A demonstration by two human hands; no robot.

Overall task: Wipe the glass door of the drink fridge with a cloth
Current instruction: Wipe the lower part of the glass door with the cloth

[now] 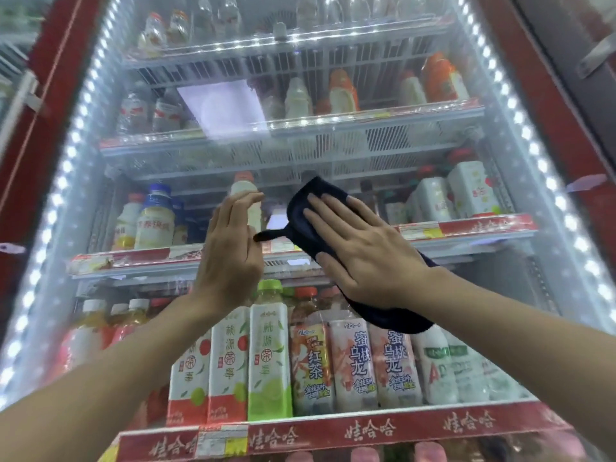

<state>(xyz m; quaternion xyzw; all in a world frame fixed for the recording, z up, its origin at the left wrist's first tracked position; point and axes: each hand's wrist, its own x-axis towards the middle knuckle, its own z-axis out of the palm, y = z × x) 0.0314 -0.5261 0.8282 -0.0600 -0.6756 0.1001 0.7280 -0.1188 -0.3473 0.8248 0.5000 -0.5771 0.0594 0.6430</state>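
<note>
The flat right hand (363, 258) pressed a dark navy cloth (320, 225) mid-pane on the fridge's glass door (233, 155); the left hand (230, 248) hovered spread; most glass seemingly remained.

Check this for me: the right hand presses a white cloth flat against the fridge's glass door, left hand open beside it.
Wrong on colour: the cloth is dark navy, not white. The head view shows the right hand pressing it flat against the glass door, left hand open beside it.
</note>
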